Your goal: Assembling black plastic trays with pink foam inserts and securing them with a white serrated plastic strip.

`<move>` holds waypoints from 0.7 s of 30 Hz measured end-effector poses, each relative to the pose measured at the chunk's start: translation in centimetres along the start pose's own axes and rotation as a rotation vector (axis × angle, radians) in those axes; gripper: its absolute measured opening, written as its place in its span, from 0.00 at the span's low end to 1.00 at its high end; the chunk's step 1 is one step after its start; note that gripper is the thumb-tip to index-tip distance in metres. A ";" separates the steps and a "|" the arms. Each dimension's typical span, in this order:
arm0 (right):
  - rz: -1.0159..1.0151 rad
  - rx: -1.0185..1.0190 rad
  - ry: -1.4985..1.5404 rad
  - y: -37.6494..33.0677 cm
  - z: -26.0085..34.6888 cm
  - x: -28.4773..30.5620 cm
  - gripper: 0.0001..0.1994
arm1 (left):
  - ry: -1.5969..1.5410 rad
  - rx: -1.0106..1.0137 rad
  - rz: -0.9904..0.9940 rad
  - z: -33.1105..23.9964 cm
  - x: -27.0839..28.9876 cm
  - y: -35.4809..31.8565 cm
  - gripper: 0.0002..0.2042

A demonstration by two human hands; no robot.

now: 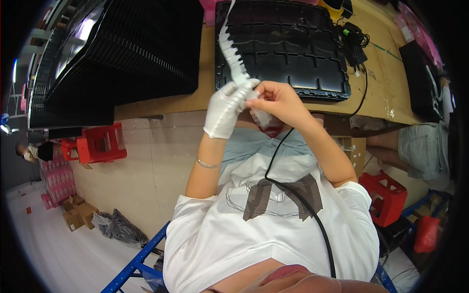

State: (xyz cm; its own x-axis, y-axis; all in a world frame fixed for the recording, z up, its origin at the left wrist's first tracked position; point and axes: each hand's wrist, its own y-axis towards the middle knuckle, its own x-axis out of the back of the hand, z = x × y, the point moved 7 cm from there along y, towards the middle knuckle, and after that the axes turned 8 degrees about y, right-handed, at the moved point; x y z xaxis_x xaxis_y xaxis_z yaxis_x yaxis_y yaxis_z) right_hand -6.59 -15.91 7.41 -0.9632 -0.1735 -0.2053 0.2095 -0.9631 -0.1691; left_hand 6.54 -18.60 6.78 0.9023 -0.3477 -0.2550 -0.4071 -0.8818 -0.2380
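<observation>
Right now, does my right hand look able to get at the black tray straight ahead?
Probably yes: your right hand appears close to the black tray, and nothing visible blocks the way, though it looks busy against the gloved left hand.

"What are you seeing at the fingers?"

"A long, narrow white strip (pixel 227 49). It is curving, bowing left midway, then slanting right toward its lower part."

"How are its edges looking?"

"The right edge is showing a row of small tabs with gaps between them; the topmost stretch is looking plain and thinner."

"Where is it lying?"

"It is running from the view's upper edge across the left side of a black tray (pixel 317 61). I'm not telling whether they're touching."

"And below?"

"It is ending among the gloved left hand's (pixel 223 108) fingers. The bare right hand (pixel 282 103) is pinching just beside, its fingertips hiding what's between them."
</observation>
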 end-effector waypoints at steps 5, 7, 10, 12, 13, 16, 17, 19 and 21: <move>0.007 -0.041 0.179 -1.6 -1.4 0.5 0.08 | -0.409 -0.144 -0.219 -1.5 3.3 0.6 0.12; -0.002 -0.085 0.206 -1.9 -2.0 0.4 0.06 | -0.222 -0.029 -0.085 -0.9 2.4 0.6 0.12; -0.067 -0.031 0.138 -1.9 -1.8 0.6 0.06 | 0.203 0.101 0.006 0.2 1.1 -0.8 0.09; -0.149 0.091 0.049 -2.1 -1.4 1.2 0.06 | 0.178 0.072 -0.170 0.4 2.3 -0.8 0.09; -0.146 0.089 0.047 -2.2 -1.4 0.9 0.06 | 0.109 0.036 -0.201 0.1 2.7 -0.7 0.07; -0.209 0.099 -0.023 -2.2 -1.2 0.6 0.06 | 0.054 0.015 -0.232 0.3 2.9 -0.6 0.07; -0.220 0.259 -0.119 -2.1 -0.1 0.3 0.05 | 0.053 0.015 -0.236 0.3 3.2 -0.6 0.07; -0.224 0.420 -0.214 -1.9 1.5 -0.4 0.04 | 0.064 -0.034 -0.299 0.2 4.4 -0.8 0.07; -0.116 0.808 -0.444 -2.1 5.1 -2.1 0.04 | 0.033 -0.076 -0.371 0.2 6.4 -1.0 0.07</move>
State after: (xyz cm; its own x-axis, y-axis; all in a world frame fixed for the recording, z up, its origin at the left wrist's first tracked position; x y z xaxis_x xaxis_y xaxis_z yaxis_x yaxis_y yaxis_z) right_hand -5.87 -14.57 13.16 -0.9819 0.0311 0.1870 0.0873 -0.8016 0.5915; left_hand 12.67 -19.91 5.18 0.9909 -0.0094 -0.1342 -0.0415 -0.9703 -0.2384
